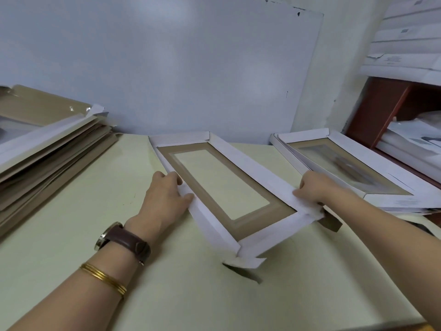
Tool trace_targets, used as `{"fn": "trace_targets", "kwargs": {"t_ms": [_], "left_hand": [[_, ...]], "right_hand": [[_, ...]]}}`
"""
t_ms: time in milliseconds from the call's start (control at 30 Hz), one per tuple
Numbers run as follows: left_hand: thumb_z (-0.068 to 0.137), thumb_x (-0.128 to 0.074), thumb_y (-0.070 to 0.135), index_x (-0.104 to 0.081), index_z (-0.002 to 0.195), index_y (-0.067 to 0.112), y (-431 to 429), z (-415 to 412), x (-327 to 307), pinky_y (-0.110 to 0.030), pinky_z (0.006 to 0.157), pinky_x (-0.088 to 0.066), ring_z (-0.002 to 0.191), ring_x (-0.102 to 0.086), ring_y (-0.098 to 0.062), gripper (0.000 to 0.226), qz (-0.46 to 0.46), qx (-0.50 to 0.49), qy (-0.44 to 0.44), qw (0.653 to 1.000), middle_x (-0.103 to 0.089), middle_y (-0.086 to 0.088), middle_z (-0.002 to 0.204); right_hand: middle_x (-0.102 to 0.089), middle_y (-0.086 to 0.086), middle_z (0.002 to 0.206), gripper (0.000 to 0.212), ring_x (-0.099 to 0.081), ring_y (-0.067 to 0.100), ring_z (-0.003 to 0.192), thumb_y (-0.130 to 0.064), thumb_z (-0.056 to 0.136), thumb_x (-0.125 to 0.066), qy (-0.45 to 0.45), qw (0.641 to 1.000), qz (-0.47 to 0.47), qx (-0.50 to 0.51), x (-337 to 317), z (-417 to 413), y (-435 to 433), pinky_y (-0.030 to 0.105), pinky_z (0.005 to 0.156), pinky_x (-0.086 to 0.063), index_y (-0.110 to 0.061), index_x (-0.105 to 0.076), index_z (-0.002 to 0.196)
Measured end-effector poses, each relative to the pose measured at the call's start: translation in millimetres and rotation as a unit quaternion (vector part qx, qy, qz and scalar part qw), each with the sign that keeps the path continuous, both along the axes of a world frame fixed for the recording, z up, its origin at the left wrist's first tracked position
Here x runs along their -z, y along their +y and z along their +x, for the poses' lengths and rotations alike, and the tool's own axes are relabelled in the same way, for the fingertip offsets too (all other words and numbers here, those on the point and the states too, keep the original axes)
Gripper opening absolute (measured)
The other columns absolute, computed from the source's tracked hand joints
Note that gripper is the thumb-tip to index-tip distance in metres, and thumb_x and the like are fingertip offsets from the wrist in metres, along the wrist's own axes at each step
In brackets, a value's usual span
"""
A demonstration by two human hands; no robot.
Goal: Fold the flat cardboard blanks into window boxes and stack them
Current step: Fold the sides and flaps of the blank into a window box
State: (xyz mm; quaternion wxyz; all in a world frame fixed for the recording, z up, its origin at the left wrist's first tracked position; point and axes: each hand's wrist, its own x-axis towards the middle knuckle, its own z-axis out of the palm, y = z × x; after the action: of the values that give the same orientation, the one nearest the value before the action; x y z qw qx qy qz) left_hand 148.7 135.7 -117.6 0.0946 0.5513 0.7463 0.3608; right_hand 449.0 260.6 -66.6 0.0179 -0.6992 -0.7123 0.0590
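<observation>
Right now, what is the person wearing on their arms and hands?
Both arms are bare, no sleeves or gloves in view. Behind the left hand, the wrist carries a watch with a brown leather strap and silvery round case. Further up that forearm sit thin gold bangles. The right hand and arm wear nothing.

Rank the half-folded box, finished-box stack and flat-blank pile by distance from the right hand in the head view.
1. half-folded box: held by the right hand at its right corner.
2. finished-box stack: just to the hand's right.
3. flat-blank pile: far left across the table.
</observation>
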Motion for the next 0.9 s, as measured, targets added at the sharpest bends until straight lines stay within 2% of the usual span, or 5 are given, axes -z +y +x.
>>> {"fn": "trace_targets", "kwargs": {"t_ms": [267, 467, 567, 700, 900], "left_hand": [[0.076, -0.072, 0.028, -0.054, 0.120, 0.017, -3, -4, -2, -0.027, 0.077, -0.040, 0.097, -0.057, -0.019, 0.049, -0.009, 0.032, -0.001, 0.999, -0.045, 0.000, 0.106], [0.064, -0.073, 0.014, -0.051, 0.119, 0.022, -3, -3, -4, -0.013, 0.056, -0.035, 0.082, -0.047, 0.000, 0.060, -0.043, 0.045, -0.033, 0.998, -0.031, 0.004, 0.110], [0.062, -0.074, 0.014, -0.048, 0.120, 0.026, -6, -6, -6, -0.018, 0.054, -0.036, 0.080, -0.050, -0.009, 0.065, -0.077, 0.032, -0.035, 0.996, -0.030, 0.002, 0.107], [0.066, -0.073, 0.019, -0.055, 0.112, 0.024, -9, -13, -12, -0.026, 0.057, -0.035, 0.084, -0.052, -0.019, 0.049, -0.103, 0.022, 0.028, 0.994, -0.045, 0.006, 0.089], [0.066, -0.064, 0.003, -0.058, 0.088, 0.019, -8, -11, -14, -0.025, 0.052, -0.037, 0.073, -0.056, -0.018, 0.028, -0.091, 0.001, -0.001, 0.996, -0.055, 0.002, 0.085]], "right_hand": [[-0.038, 0.004, 0.055, 0.030, -0.040, 0.021, 0.050, -0.008, 0.075, -0.053, 0.028, 1.000, 0.002, 0.000, 5, -9, -9, 0.022, 0.050, -0.031, -0.016, -0.032, 0.056], [-0.048, 0.009, 0.053, 0.025, -0.057, 0.026, 0.045, -0.005, 0.071, -0.053, 0.108, 0.994, -0.007, -0.015, 10, -20, -19, 0.029, 0.056, -0.047, -0.014, -0.038, 0.052], [-0.051, 0.008, 0.053, 0.022, -0.059, 0.025, 0.041, -0.007, 0.072, -0.056, 0.122, 0.992, -0.002, -0.017, 13, -24, -25, 0.026, 0.051, -0.048, -0.012, -0.040, 0.057], [-0.053, 0.010, 0.060, 0.017, -0.059, 0.027, 0.050, -0.008, 0.071, -0.055, 0.124, 0.992, -0.006, -0.022, 14, -27, -33, 0.031, 0.059, -0.051, -0.012, -0.041, 0.063], [-0.056, 0.009, 0.075, 0.013, -0.055, 0.027, 0.057, -0.008, 0.070, -0.055, 0.149, 0.989, -0.009, -0.011, 19, -23, -40, 0.031, 0.060, -0.047, -0.008, -0.043, 0.076]]}}
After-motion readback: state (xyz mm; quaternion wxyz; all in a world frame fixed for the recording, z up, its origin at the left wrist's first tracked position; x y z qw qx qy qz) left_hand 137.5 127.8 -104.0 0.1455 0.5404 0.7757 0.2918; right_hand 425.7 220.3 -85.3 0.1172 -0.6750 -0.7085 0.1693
